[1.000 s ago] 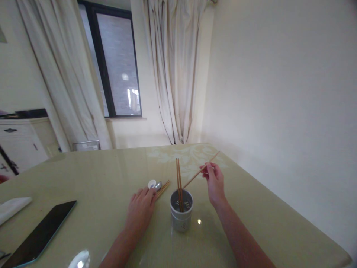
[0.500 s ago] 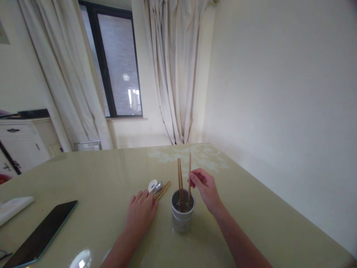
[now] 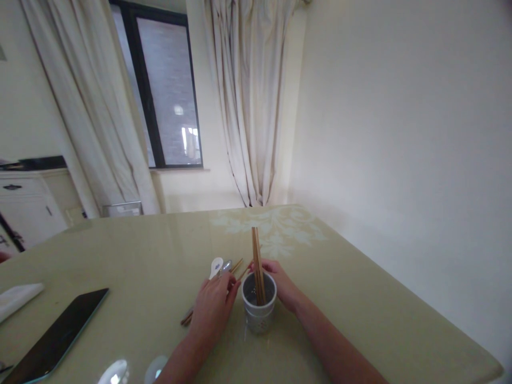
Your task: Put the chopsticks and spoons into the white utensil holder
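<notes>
A grey perforated utensil cup [image 3: 259,319] stands upright on the table with several wooden chopsticks [image 3: 256,256] leaning together inside it. Left of the cup, my left hand [image 3: 215,298] is closed on a chopstick [image 3: 245,273] that slants up towards the right. Behind the cup's rim, my right hand [image 3: 280,280] pinches the far end of that same chopstick; the cup partly hides its fingers. Just beyond my left hand lie a white spoon [image 3: 216,266], a metal spoon [image 3: 226,265] and more chopsticks [image 3: 237,265], whose other ends show below the hand.
A dark tablet [image 3: 60,333] and a white object [image 3: 20,300] lie on the left of the glossy table [image 3: 152,250]. Shiny round objects or reflections sit at the near edge. A wall [image 3: 400,160] runs along the right, with a curtained window [image 3: 170,90] behind.
The chopstick my right hand held upright at the cup now stands among the others. My right hand moved left and down behind the rim; my left hand shifted right and lifted a chopstick.
</notes>
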A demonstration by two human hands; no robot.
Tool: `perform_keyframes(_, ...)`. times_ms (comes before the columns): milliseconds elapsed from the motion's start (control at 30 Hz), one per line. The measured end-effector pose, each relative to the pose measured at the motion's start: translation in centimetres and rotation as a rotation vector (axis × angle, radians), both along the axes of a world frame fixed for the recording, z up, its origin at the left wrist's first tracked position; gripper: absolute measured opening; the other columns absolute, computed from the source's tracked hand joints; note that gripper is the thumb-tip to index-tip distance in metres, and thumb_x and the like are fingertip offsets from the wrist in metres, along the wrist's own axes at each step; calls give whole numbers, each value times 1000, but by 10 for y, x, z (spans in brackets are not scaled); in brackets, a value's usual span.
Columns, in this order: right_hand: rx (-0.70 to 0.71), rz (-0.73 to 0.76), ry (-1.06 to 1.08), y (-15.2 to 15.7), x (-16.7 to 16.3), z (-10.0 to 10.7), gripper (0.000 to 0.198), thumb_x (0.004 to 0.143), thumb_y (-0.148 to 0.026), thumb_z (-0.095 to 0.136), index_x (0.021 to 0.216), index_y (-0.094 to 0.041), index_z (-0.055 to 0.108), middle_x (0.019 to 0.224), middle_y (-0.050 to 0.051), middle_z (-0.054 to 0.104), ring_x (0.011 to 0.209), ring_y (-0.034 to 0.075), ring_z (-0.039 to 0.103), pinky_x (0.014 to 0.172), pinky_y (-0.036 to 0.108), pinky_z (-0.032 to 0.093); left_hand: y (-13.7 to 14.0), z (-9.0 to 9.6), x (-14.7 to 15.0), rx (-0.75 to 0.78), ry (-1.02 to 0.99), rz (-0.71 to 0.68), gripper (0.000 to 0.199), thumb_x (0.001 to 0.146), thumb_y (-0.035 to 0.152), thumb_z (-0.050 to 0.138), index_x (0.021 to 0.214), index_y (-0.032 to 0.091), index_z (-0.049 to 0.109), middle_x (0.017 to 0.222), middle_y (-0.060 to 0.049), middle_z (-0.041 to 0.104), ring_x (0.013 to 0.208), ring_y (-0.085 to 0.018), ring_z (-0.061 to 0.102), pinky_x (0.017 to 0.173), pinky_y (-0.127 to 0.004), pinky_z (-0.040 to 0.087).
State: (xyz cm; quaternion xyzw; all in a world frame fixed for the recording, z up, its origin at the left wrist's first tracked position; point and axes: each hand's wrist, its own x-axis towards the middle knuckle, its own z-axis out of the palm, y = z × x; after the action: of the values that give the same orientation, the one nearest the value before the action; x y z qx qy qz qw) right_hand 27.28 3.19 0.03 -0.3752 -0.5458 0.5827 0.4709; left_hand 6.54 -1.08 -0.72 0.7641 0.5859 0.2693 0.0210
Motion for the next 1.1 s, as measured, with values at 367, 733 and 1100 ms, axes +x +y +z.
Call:
perform_keyframes(367, 266, -578, 321, 14, 37, 35, 45, 80, -63, 85, 92, -22, 70, 87, 5, 78, 70, 16, 65, 65, 28, 50, 5, 5, -15, 56, 199, 130, 27, 107, 27, 48, 106, 24, 74, 107, -8, 80, 105, -27, 72, 90, -39, 47)
perform_keyframes(733, 384, -448, 350, -7, 45, 57, 35, 83, -53, 88, 92, -22, 75, 75, 1, 75, 62, 12, 62, 59, 24, 51, 4, 8, -23, -123, 357, 181, 24, 104, 28, 53, 109, 20, 75, 118, -11, 75, 116, -30, 66, 97, -43, 43)
perform_keyframes(1100, 241, -382, 36, 5, 18, 20, 56, 86, -73, 73, 80, -17, 77, 67, 3, 70, 56, 14, 56, 53, 27, 42, 7, 4, -22, -19, 171, 137, 29, 107, 33, 47, 100, 20, 71, 105, -9, 78, 105, -30, 70, 94, -45, 46)
